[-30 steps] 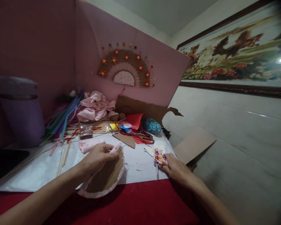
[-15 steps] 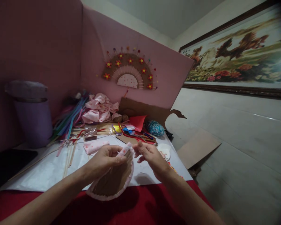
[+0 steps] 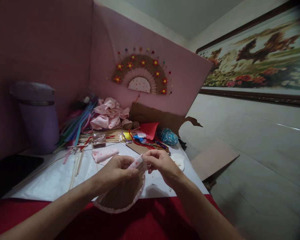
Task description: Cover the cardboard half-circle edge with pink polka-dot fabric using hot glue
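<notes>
A semicircular cardboard piece, bare brown on the side facing me, has pink dotted fabric folded over its rim. It hangs tilted above the table's front edge. My left hand is closed on its upper edge, thumb pressing the folded fabric. At the upper right corner my right hand pinches the fabric between thumb and fingers; the fingertips partly hide the spot. Behind my left hand lies a folded strip of the same pink fabric on the white sheet.
Wooden sticks, crumpled pink cloth, a red sheet, blue yarn and a white dish lie beyond my hands. At left stand a purple tumbler and a black flat object. A decorated arch is on the pink board.
My right thumb and fingers have closed onto the fabric corner, where they were spread beside it before. My left hand keeps its hold; the view has shifted slightly.
</notes>
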Available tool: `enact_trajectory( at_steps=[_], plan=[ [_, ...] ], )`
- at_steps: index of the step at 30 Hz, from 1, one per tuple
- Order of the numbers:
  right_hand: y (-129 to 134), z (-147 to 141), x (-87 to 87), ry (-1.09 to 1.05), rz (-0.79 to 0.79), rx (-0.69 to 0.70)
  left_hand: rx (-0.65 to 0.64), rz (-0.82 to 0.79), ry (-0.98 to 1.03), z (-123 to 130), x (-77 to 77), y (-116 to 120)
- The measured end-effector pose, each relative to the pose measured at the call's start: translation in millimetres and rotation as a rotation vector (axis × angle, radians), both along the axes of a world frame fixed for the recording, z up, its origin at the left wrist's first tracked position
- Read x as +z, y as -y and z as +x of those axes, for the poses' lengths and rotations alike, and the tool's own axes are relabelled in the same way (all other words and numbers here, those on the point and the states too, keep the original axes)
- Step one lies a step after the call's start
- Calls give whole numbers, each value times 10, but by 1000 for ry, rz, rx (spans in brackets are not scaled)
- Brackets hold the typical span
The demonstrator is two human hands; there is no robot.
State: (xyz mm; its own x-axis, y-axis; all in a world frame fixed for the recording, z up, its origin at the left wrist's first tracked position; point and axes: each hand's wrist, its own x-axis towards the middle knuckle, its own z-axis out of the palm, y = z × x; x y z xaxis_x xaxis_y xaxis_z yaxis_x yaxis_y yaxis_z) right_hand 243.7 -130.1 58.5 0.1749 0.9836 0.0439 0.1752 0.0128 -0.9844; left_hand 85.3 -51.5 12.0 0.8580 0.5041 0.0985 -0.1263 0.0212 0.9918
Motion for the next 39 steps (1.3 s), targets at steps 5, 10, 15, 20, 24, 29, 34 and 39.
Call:
enact_trajectory(
  at_steps=[5,10,15,20,24,29,34,39],
  plan=[
    [7,46,17,131,35,14,13,35,-26,-8,48,33],
    [89,5,39,445,248,0,11,8,3,-14,61,43],
    [176,-67,97,959,464,6,23,77,3,-24,93,47],
    [198,-68,36,1273,588,12,23,123,11,-32,79,49],
    [223,-86,-22,1467,607,29,24,192,20,-23,70,51],
    [268,-163,-87,1664,677,-13,21,258,33,-17,67,53],
    [246,-227,-152,1862,832,-49,65,315,-7,-12,70,49],
    [213,-233,-131,1870,890,-27,85,324,-20,-7,71,30]
  ],
)
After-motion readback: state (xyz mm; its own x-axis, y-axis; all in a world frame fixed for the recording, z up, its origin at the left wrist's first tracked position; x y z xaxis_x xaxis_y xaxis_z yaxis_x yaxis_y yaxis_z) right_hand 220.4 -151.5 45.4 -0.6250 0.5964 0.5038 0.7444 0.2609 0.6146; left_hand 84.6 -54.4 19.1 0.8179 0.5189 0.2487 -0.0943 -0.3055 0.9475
